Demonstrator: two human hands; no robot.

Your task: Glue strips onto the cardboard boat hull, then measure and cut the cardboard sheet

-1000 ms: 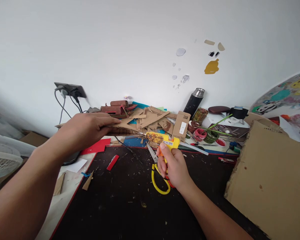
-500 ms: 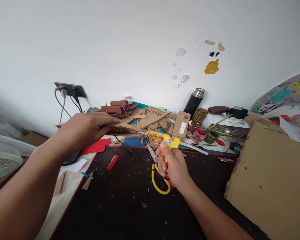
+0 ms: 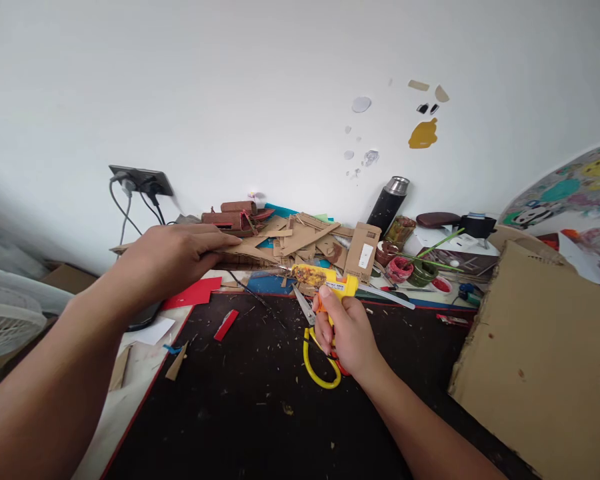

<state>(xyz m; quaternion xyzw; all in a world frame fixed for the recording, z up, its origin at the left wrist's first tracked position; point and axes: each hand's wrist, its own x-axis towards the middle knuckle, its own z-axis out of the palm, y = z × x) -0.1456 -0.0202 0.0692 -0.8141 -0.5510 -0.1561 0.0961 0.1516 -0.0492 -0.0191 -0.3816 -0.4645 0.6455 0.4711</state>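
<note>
My right hand is wrapped round a yellow hot glue gun, its body stained brown and a clear glue stick jutting from the back. Leftward, the gun's nozzle points at the right end of a long cardboard piece; whether they touch I cannot tell. My left hand grips that piece from above, fingers closed over its edge, and hides much of it. Below the glue gun lie yellow-handled scissors, blades partly open, some of the handle behind my right hand.
Cardboard scraps pile up against the wall beside brown model boats. A black flask and paint jars stand to the right. A large cardboard sheet takes up the right side; a white fan stands left.
The glue gun's front has shifted very slightly left and up along the cardboard's end. My left hand keeps its place and grip.
</note>
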